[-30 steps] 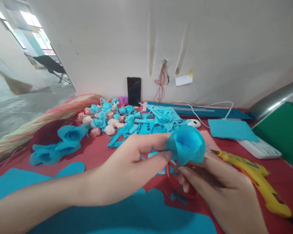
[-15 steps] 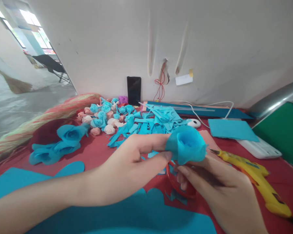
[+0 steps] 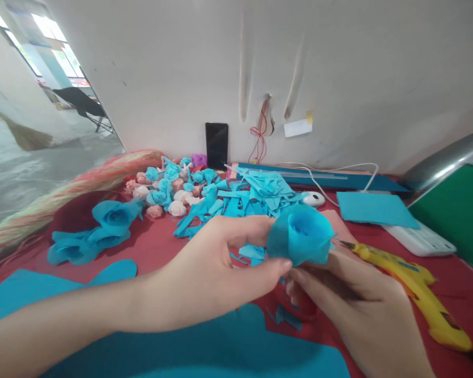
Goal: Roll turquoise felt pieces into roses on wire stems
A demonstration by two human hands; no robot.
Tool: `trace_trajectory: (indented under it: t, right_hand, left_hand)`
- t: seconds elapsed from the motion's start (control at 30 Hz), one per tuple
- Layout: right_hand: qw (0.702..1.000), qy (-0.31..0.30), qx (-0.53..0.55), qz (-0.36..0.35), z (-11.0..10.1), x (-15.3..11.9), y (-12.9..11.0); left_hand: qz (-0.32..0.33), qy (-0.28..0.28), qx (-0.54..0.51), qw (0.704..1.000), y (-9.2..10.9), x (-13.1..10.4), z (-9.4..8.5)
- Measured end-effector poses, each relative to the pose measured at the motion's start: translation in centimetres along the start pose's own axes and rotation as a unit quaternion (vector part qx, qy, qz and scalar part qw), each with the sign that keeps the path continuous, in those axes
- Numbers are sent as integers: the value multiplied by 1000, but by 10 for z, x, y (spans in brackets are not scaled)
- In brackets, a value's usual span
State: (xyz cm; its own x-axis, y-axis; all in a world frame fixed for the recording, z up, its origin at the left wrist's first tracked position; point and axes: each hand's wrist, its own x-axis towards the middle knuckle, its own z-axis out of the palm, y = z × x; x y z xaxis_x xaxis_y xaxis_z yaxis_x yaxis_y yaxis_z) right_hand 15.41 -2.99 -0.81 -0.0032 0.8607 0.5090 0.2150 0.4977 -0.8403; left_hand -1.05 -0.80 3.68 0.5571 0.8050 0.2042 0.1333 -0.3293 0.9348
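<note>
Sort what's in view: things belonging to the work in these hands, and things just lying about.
Likely part of the work:
- blue paper flower, held between left hand and right hand
- yellow glue gun
- large blue sheet

Apparently just lying about:
- black smartphone
- black folding chair
- broom

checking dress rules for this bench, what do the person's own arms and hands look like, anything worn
Both the left hand and right hand are ungloved. The left forearm is bare, without watch or bracelet in view. No sleeve or ring shows; some fingers are hidden.
</note>
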Motion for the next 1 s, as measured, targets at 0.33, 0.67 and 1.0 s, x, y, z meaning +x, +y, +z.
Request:
trace_trajectory:
  t: [0.33, 0.67, 1.0]
  right_hand:
    - [997, 43, -34, 60, 4, -5, -3]
    - [996, 18, -4, 90, 4, -6, -3]
    - [994, 8, 0, 107, 5, -6, -4]
  left_hand:
    - [0, -4, 19, 1000, -4, 4, 1]
    - [29, 16, 58, 998, -6, 5, -1]
    - [15, 14, 66, 998, 0, 5, -3]
